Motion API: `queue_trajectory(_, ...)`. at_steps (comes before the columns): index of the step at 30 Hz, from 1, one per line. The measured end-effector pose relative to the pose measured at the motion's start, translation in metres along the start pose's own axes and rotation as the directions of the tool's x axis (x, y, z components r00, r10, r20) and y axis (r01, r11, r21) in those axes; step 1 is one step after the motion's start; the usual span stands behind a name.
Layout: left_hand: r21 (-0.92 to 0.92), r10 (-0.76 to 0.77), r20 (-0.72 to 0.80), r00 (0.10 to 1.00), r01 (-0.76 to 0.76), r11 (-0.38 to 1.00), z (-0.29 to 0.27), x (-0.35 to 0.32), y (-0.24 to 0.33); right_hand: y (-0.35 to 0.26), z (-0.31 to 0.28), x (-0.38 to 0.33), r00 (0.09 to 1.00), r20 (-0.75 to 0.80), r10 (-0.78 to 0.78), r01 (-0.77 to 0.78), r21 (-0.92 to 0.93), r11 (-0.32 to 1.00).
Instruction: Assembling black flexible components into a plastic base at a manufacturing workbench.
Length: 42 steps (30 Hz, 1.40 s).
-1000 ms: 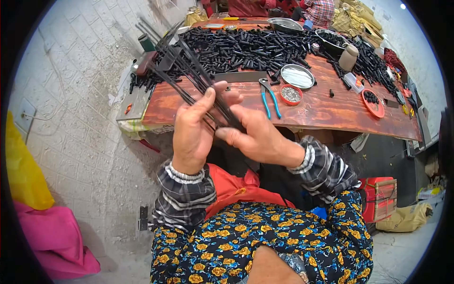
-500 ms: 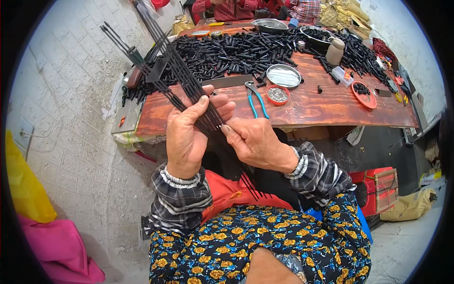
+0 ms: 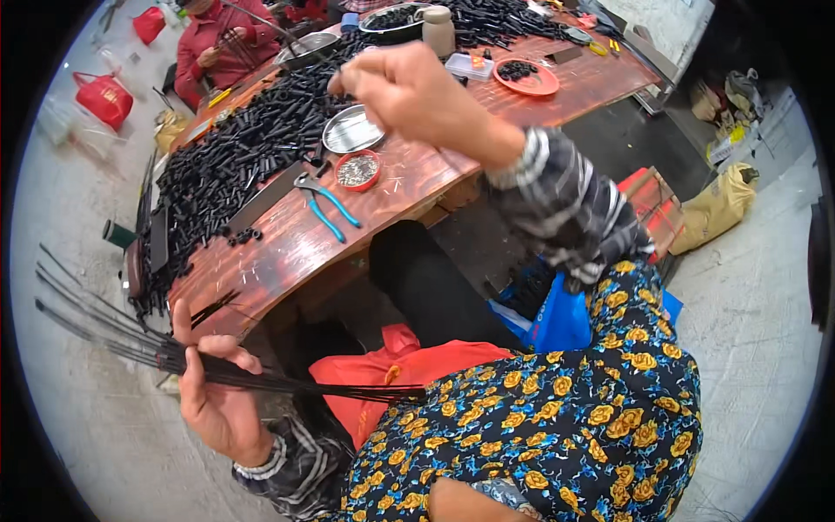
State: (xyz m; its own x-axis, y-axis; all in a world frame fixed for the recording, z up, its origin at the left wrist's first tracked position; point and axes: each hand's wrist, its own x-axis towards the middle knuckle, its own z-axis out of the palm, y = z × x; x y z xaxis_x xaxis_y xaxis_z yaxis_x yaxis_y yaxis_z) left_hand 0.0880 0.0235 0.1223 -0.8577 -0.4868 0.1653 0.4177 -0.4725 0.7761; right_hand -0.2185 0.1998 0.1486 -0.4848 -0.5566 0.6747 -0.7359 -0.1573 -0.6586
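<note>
Two hands were busy, and they were well apart. The left hand (image 3: 213,396) sat low, at about 8 o'clock in the picture, just off the near edge of the counter (image 3: 287,252). Its fingers were wrapped tight around a bundle of thin black rods (image 3: 165,352). The rods fanned out past the fingers toward 9 o'clock, and their other ends pointed toward the flowered lap at 3 o'clock. The wrist was bent, with the thumb on top of the bundle.

The right hand (image 3: 409,91) was lifted high above the counter, at about 12 o'clock. The arm in a striped sleeve reached up and away from the body. Its fingertips were pinched together, but I cannot tell if they held anything.

Under that hand lay a round metal plate (image 3: 352,130), a small red dish of tiny bits (image 3: 357,170) and blue-handled pliers (image 3: 323,204). A big heap of black tubes (image 3: 235,161) covered the counter at 10 o'clock.
</note>
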Motion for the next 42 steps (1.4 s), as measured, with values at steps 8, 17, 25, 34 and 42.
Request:
queue_trajectory(8,0.004,0.002,-0.076,0.997,-0.002,1.000,-0.011,0.013,0.016,0.140,-0.066,0.067,0.981,-0.069,-0.183,0.088,-0.683,0.725)
queue_trajectory(17,0.154,0.076,-0.153,0.985,-0.052,0.987,0.004,0.008,0.015,0.193,-0.078,-0.090,0.861,-0.207,0.465,-0.420,-0.805,0.419)
queue_trajectory(25,0.257,0.032,-0.080,0.996,-0.010,0.966,0.029,0.026,0.011,0.094,-0.013,-0.052,0.838,0.485,0.253,-0.071,-0.362,0.929)
queue_trajectory(34,0.333,-0.019,0.039,0.999,0.005,0.943,0.064,0.061,0.000,-0.041,0.119,-0.072,0.830,0.548,-0.105,-0.424,0.741,0.521)
queue_trajectory(42,0.229,-0.041,0.124,0.991,0.012,0.973,0.064,0.048,-0.009,-0.045,0.116,-0.104,0.750,0.661,0.017,-0.617,0.691,0.377)
